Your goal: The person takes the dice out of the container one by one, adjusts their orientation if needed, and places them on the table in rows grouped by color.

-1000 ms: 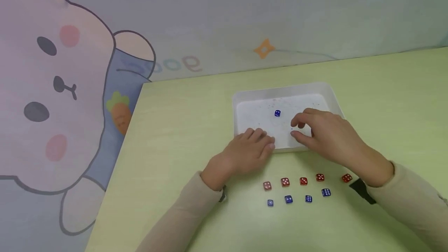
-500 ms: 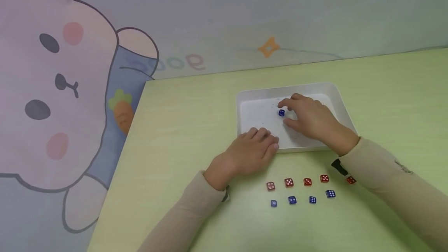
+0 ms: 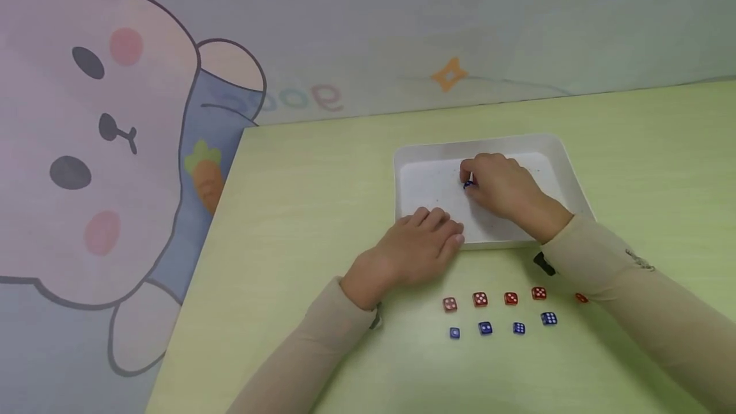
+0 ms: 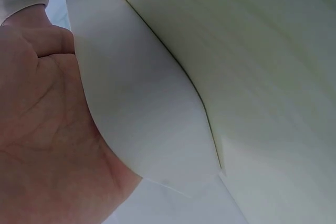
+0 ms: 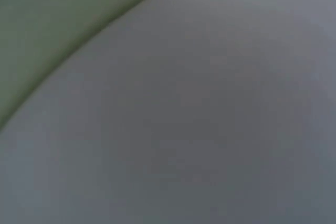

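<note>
Blue die [image 3: 468, 184]: inside the white tray [image 3: 566, 161], near its middle, pinched in the curled fingertips of the right hand [image 3: 500, 187]; step judged as pick-up, the next move calling for a clean lift over the tray's near rim. Left hand [image 3: 416, 248]: fingers relaxed, resting on the tray's near edge, holding nothing. On the green table [image 3: 299, 209] nearer the person: a row of red dice [image 3: 480, 299] and a row of blue dice [image 3: 485, 328], with the right sleeve [image 3: 621, 286] overhanging the end of the red row.
</note>
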